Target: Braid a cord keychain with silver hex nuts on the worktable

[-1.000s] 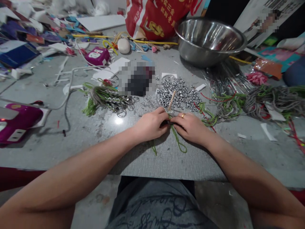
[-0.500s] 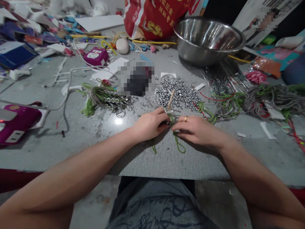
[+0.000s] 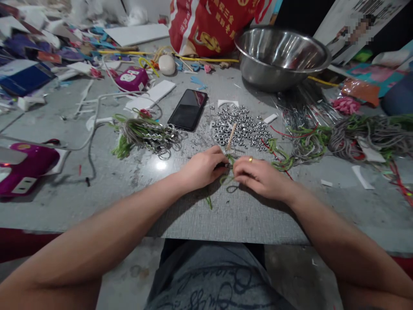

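Note:
My left hand (image 3: 206, 167) rests low over the table with thumb and fingers pinched on a green and grey cord (image 3: 209, 202), whose green end hangs out below the palm. Close beside it, my right hand (image 3: 260, 174), with a gold ring, is also closed on the cord; a small loop of it curls under the fingertips. The spot between the hands is partly hidden by the fingers. Just beyond them a thin wooden stick (image 3: 231, 134) stands up, slanted, near a heap of silver beads (image 3: 240, 125).
Left lies a bundle of beaded cords (image 3: 142, 134), with a black phone (image 3: 188, 109) behind. Loose green and grey cords (image 3: 342, 133) spread at the right. A steel bowl (image 3: 280, 60) and a red bag (image 3: 206, 30) stand at the back. Purple power sockets (image 3: 30, 168) sit left.
My right hand has closed its fingers more and shifted slightly. The green loop that hung below it is drawn up into a smaller loop. My left hand stays nearly in place.

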### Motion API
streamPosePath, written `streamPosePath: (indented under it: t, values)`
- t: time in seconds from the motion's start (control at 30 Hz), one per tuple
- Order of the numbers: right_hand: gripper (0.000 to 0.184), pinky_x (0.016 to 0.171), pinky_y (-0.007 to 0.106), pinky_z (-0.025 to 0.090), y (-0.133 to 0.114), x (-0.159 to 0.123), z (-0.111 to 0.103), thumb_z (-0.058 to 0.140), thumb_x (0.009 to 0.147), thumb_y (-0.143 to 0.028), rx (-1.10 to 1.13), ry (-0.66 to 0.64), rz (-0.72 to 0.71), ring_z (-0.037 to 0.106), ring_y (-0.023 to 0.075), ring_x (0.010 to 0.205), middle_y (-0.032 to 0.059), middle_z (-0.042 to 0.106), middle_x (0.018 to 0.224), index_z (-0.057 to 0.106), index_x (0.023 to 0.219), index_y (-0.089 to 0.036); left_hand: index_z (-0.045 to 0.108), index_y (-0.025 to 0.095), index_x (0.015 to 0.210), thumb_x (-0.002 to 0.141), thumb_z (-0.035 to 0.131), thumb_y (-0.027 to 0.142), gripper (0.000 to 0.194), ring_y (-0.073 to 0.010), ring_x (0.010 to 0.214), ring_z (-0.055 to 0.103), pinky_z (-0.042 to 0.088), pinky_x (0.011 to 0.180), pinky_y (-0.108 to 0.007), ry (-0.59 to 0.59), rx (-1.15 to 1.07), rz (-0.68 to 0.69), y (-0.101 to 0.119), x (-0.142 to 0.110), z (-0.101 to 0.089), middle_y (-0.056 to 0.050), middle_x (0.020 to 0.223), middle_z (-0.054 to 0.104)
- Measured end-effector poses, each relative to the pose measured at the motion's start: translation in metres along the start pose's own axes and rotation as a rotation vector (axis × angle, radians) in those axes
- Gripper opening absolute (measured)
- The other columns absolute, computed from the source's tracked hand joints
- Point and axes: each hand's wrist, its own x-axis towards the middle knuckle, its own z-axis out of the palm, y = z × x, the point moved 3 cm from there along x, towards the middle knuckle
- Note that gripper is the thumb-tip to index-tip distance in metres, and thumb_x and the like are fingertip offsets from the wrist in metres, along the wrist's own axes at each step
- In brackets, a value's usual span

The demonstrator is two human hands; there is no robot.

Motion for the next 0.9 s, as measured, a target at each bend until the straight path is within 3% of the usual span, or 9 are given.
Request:
streamPosePath:
  t: [0.1, 0.2, 0.63, 0.77, 0.9]
  values:
    - [0.012, 0.062, 0.025, 0.041, 0.011, 0.001, 0.001, 0.047, 0.086, -0.025, 0.113, 0.291, 0.157, 0.053, 0.0119, 0.065, 0.0007, 0.06, 0.074, 0.055, 0.08, -0.019, 0.064, 0.015, 0.088, 0.081, 0.054, 0.02, 0.013, -0.0125, 0.073, 0.056, 0.046, 0.066, -0.024, -0.003, 0.004, -0.015, 0.001, 0.001, 0.0, -0.003, 0.082, 0.055]
    - [0.013, 0.056, 0.024, 0.039, 0.019, 0.003, 0.007, 0.05, 0.085, -0.029, 0.124, 0.394, 0.229, 0.052, 0.0105, 0.059, -0.0004, 0.06, 0.07, 0.057, 0.082, -0.018, 0.065, 0.016, 0.092, 0.08, 0.057, 0.02, 0.015, -0.0123, 0.072, 0.056, 0.046, 0.067, -0.024, -0.001, 0.006, -0.02, 0.002, 0.001, -0.001, -0.002, 0.081, 0.055]
    - [0.023, 0.073, 0.03, 0.043, 0.019, 0.008, 0.013, 0.044, 0.088, -0.023, -0.253, 0.19, 0.151, 0.059, 0.0173, 0.081, 0.0073, 0.064, 0.089, 0.065, 0.089, -0.016, 0.066, 0.017, 0.089, 0.08, 0.059, 0.021, 0.012, -0.0116, 0.074, 0.058, 0.046, 0.068, -0.023, 0.02, -0.073, -0.005, 0.003, 0.0, -0.003, -0.002, 0.081, 0.06]
    - [0.019, 0.074, 0.031, 0.042, 0.015, 0.006, 0.009, 0.05, 0.083, -0.026, -0.297, 0.12, 0.13, 0.057, 0.0177, 0.082, 0.007, 0.062, 0.095, 0.064, 0.092, -0.018, 0.067, 0.017, 0.089, 0.081, 0.059, 0.021, 0.012, -0.0108, 0.072, 0.058, 0.045, 0.065, -0.022, 0.04, -0.082, 0.002, 0.001, 0.0, -0.002, -0.001, 0.079, 0.059]
    - [0.015, 0.076, 0.031, 0.041, 0.015, 0.008, 0.008, 0.05, 0.084, -0.027, -0.273, 0.1, 0.104, 0.056, 0.0179, 0.085, 0.0069, 0.06, 0.094, 0.062, 0.082, -0.017, 0.067, 0.017, 0.087, 0.081, 0.059, 0.022, 0.011, -0.0112, 0.071, 0.058, 0.044, 0.065, -0.022, 0.043, -0.071, 0.006, 0.0, 0.001, -0.001, -0.001, 0.079, 0.06]
